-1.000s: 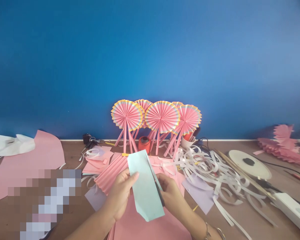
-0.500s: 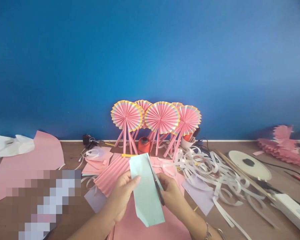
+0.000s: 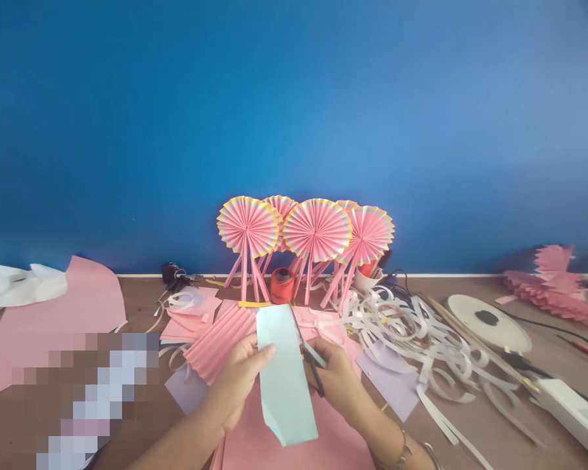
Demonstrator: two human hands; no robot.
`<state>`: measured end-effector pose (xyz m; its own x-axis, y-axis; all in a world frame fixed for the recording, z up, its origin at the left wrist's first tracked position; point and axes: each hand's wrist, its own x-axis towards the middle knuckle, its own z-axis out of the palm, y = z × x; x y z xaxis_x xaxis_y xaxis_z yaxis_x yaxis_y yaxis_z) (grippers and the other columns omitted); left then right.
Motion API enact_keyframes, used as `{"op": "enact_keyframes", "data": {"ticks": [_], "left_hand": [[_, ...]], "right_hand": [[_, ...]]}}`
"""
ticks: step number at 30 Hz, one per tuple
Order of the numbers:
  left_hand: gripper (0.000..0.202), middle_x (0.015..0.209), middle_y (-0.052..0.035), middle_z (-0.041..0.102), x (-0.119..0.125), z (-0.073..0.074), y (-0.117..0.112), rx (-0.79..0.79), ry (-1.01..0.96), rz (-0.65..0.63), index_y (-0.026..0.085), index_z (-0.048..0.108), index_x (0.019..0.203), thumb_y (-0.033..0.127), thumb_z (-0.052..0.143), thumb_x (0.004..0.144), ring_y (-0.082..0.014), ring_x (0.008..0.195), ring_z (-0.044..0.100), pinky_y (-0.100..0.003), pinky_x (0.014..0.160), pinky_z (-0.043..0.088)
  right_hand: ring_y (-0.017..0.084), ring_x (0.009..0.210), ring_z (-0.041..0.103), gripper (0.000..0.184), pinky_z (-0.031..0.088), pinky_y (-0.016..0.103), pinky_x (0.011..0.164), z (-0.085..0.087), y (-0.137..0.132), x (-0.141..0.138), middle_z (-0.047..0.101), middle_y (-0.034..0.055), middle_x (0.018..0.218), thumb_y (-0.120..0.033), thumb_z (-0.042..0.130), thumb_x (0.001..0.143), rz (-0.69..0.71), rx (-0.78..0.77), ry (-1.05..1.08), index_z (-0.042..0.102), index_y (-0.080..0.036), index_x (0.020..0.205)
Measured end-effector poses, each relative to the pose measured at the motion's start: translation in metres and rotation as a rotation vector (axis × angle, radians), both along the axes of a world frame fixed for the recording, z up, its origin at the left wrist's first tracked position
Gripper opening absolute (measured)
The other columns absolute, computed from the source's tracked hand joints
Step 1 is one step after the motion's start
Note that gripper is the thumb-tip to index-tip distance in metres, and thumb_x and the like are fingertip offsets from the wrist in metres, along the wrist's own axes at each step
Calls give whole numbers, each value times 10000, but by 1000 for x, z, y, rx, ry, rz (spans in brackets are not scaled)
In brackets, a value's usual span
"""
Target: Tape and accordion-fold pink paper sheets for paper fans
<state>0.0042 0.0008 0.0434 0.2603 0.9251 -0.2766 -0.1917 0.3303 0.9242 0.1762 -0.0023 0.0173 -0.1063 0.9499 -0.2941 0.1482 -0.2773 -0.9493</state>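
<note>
My left hand (image 3: 241,377) pinches the left edge of a light blue piece of paper (image 3: 288,391), thumb on top. One lower corner of the paper is cut off at a slant. In my right hand (image 3: 340,382) are dark-handled scissors (image 3: 315,377) at the paper's right edge, blades pointing away from me. A narrow light blue strip (image 3: 314,354) lies beside the blades, near my right fingers. Beneath both hands is a larger pink sheet (image 3: 255,431), and pleated pink paper (image 3: 223,346) lies just beyond my left hand.
Several pink folded-paper fans (image 3: 316,230) on legs stand against the blue wall. White curled paper strips (image 3: 402,326) pile up at right, near a round white lid (image 3: 507,329) and a power strip (image 3: 575,411). Left lies a big pink sheet (image 3: 68,326); a red roll (image 3: 281,285) stands behind.
The scissors now sit along the paper's right edge, where they crossed its upper right part before. A narrow strip stands apart from the paper, which has tilted slightly.
</note>
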Motion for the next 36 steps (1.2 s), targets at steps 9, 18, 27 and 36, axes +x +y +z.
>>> {"op": "enact_keyframes", "data": {"ticks": [9,18,27,36], "left_hand": [[400,1006,-86,695,-74,-12,60,289,793,175,148,516,1130,262,469,749,-261,864,676,-344,690,528],[427,1233,-205,545,-69,-10,51,811,1357,222,104,519,1220,135,413,808,-360,1184,447,-549,992,314],[570,1391,-128,494,-7,-73,-43,1074,1079,-699,244,508,1292,476,641,789,-336,1239,469,-440,1036,342],[295,1214,-124,611,-9,-62,-33,1196,956,-564,201,567,1163,232,498,877,-256,1088,555,-337,927,413]], "right_hand": [[71,419,473,546,330,193,404,8,19,48,461,-127,587,-215,714,632,293,-55,-355,428,-229,1097],[170,662,570,127,291,243,550,25,31,86,626,31,705,-138,569,742,165,142,-1154,544,-176,860],[293,843,625,144,298,284,608,-1,41,112,676,157,870,-190,579,755,110,86,-1301,584,-132,887],[282,838,615,184,309,284,595,4,39,118,646,114,835,-234,567,715,62,69,-1292,553,-168,886]]}}
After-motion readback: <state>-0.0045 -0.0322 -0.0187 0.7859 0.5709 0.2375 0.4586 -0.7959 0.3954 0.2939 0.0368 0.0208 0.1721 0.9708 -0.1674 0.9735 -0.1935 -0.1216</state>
